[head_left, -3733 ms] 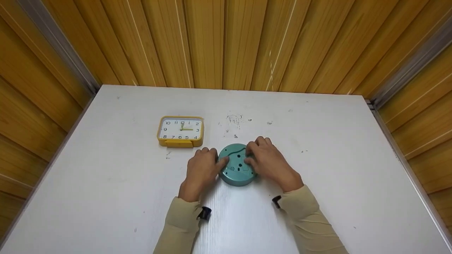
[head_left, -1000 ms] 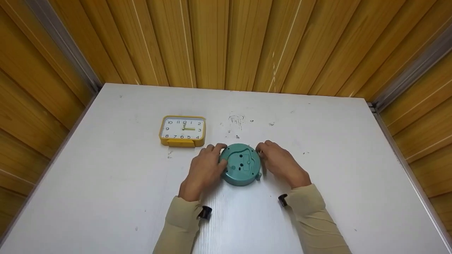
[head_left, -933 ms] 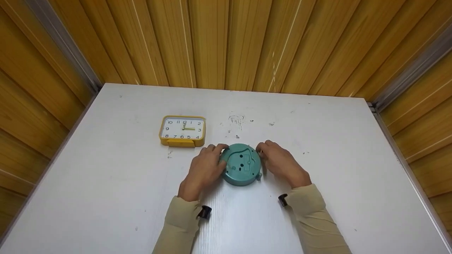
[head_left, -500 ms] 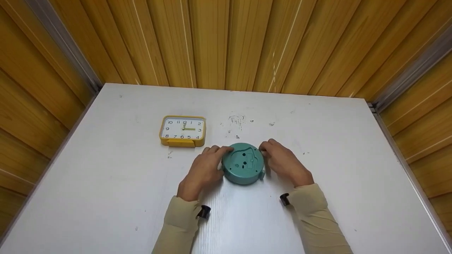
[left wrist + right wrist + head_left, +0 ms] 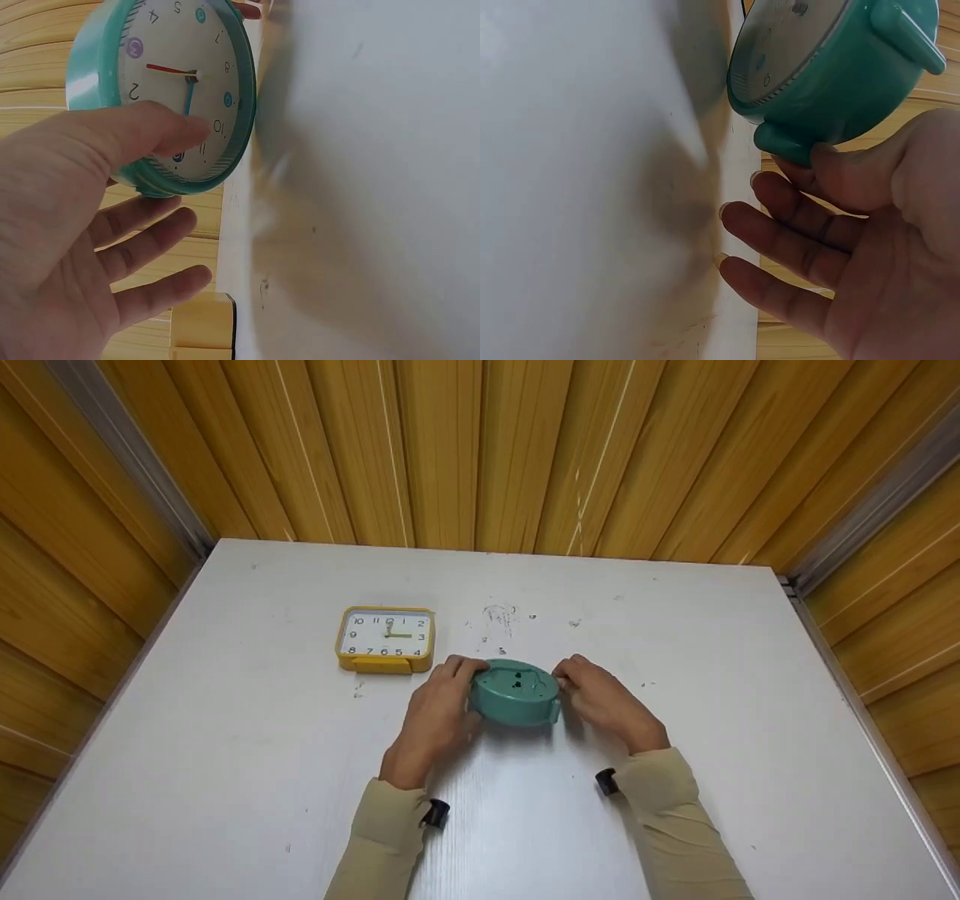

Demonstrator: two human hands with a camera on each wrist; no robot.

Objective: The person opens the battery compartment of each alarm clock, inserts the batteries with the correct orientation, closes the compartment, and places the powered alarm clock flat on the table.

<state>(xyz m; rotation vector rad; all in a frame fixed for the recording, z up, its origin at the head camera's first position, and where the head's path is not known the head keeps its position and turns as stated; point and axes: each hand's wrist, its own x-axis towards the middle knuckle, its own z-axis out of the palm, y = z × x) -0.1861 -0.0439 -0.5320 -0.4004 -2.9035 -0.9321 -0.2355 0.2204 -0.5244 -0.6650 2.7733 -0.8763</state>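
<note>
A round teal alarm clock (image 5: 516, 706) is tilted off the table between my hands, its back with knobs facing up and its dial facing down. My left hand (image 5: 435, 718) grips it at the left side, with the thumb across the white dial (image 5: 210, 97) and fingertips on the back's rim. The other left fingers spread loosely below it. With thumb and forefinger my right hand (image 5: 609, 706) pinches a small teal foot (image 5: 784, 144) on the clock's side. Its remaining fingers are apart and bent. A second foot (image 5: 907, 34) sticks out farther along the case.
A yellow rectangular alarm clock (image 5: 384, 664) lies dial up on the white table (image 5: 225, 735), behind and left of my left hand. Wood-patterned panels (image 5: 442, 450) enclose the table at the back and both sides.
The teal clock lay back up, with my right hand over it; then the right hand drew back to its right edge. Now the clock's near side is raised and the left thumb is under the dial.
</note>
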